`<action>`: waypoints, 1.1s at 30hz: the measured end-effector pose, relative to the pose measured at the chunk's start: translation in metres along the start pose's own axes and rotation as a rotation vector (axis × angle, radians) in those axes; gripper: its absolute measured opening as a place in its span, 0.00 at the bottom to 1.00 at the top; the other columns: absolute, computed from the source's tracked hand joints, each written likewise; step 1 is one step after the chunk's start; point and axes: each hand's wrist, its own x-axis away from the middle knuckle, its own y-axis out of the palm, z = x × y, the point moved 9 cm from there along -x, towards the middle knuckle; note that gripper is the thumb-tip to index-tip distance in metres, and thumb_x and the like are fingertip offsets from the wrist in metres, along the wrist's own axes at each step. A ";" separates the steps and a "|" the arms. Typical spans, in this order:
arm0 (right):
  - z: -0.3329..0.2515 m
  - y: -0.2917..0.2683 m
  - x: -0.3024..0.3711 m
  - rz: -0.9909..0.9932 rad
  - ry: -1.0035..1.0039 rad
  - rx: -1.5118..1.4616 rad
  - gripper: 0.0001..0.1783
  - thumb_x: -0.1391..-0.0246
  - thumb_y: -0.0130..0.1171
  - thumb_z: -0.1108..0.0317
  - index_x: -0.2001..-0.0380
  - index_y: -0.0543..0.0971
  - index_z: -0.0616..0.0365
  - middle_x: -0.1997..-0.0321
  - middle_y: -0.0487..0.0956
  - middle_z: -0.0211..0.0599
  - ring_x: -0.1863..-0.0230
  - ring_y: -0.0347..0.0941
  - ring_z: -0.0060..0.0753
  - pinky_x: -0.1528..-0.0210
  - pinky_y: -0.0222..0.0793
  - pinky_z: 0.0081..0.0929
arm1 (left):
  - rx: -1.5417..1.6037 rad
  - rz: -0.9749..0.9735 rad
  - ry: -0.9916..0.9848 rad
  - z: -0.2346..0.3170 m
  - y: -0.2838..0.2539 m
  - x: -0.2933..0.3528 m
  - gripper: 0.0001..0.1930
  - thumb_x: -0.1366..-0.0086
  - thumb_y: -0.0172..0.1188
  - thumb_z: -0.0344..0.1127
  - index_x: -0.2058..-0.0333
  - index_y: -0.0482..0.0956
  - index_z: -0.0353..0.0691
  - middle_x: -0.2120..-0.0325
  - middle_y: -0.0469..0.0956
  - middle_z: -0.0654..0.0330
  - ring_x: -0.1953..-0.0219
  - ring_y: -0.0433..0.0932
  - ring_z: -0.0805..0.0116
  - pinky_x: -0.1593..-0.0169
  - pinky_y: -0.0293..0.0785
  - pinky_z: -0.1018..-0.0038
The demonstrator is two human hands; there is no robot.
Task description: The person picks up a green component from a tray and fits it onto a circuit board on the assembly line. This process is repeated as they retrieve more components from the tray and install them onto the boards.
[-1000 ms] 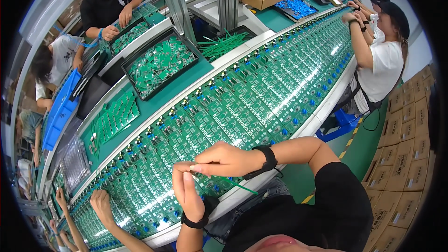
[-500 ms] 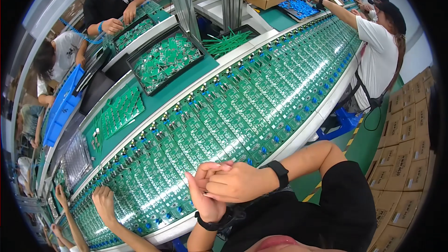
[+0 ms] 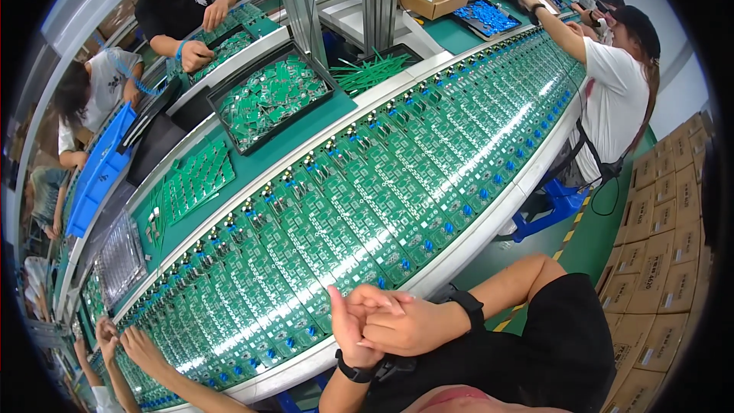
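Your right hand is clasped over your left hand, both clenched together; whether they hold anything, I cannot tell. They hover just beside the long conveyor of green rectangular circuit boards.

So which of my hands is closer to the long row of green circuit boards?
Left. The left hand is at the row of green circuit boards' near edge; the right hand overlaps it, farther back.

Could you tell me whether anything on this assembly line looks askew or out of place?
Mostly orderly: the green circuit boards on the conveyor lie in even rows. The loose green strips beside the black tray of boards lie in an untidy, splayed heap. The left hand and right hand are clasped together.
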 end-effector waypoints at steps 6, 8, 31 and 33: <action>-0.011 -0.003 0.012 -0.009 -0.002 -0.038 0.11 0.49 0.50 0.67 0.82 0.65 0.57 0.81 0.62 0.33 0.81 0.62 0.31 0.79 0.59 0.25 | -0.019 0.031 -0.122 -0.021 -0.004 0.008 0.35 0.36 0.20 0.61 0.82 0.67 0.39 0.86 0.71 0.55 0.68 0.73 0.57 0.53 0.64 0.64; -0.014 -0.007 0.012 -0.012 0.000 -0.069 0.12 0.49 0.50 0.67 0.82 0.64 0.57 0.81 0.62 0.33 0.81 0.62 0.31 0.79 0.59 0.25 | -0.021 0.020 -0.125 -0.023 -0.002 0.011 0.35 0.36 0.20 0.60 0.82 0.67 0.39 0.86 0.71 0.55 0.68 0.73 0.58 0.52 0.63 0.64; -0.010 -0.006 0.012 -0.025 -0.006 -0.283 0.12 0.49 0.52 0.69 0.83 0.66 0.57 0.81 0.64 0.33 0.78 0.64 0.32 0.77 0.60 0.28 | -0.056 -0.046 -0.093 -0.017 0.010 0.018 0.31 0.34 0.24 0.57 0.72 0.70 0.36 0.80 0.74 0.56 0.61 0.73 0.60 0.48 0.61 0.66; 0.003 -0.011 0.009 0.020 0.042 -0.337 0.10 0.49 0.51 0.69 0.81 0.68 0.59 0.81 0.66 0.35 0.78 0.65 0.33 0.77 0.60 0.28 | -0.054 -0.070 -0.061 -0.007 0.017 0.010 0.31 0.33 0.24 0.55 0.68 0.71 0.34 0.75 0.74 0.54 0.59 0.72 0.59 0.48 0.62 0.65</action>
